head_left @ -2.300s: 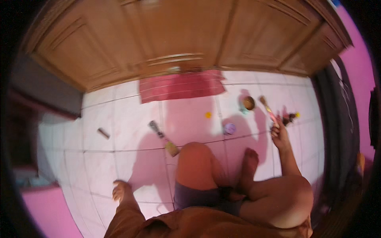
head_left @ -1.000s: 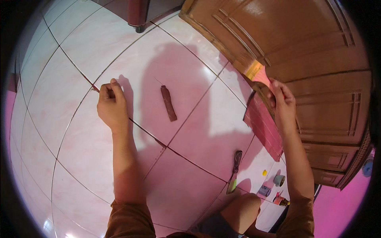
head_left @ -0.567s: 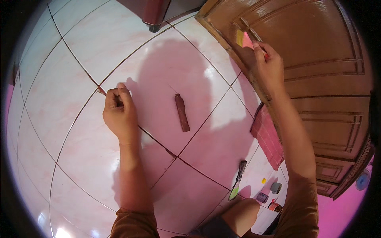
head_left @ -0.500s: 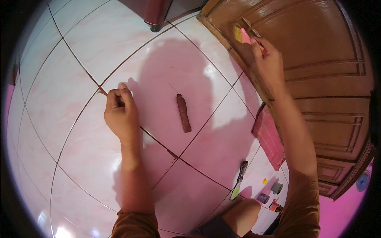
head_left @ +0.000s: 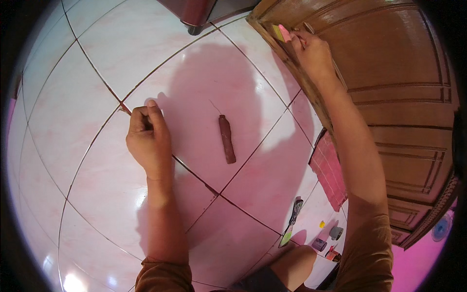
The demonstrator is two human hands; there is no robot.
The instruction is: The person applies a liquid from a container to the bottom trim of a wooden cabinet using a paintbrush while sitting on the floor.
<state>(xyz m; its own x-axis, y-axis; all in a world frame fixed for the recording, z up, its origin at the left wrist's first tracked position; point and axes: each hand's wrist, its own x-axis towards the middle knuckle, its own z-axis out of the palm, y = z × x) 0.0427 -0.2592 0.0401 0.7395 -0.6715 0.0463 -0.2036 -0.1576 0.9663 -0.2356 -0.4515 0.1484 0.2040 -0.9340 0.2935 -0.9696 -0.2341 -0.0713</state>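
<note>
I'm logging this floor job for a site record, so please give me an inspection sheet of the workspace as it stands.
Surface: glossy pale tiled floor with dark grout lines.
Job's things: left hand pinches something small and dark at a grout joint; right hand holds yellow and pink pieces against the brown wooden door.
Clutter: dark brown tube on the tile; red mat; scraper; small containers.
Grippers: both hands closed.
Cables: nothing seen.
Surroundings: dark red furniture base at top; person's knee below.
</note>
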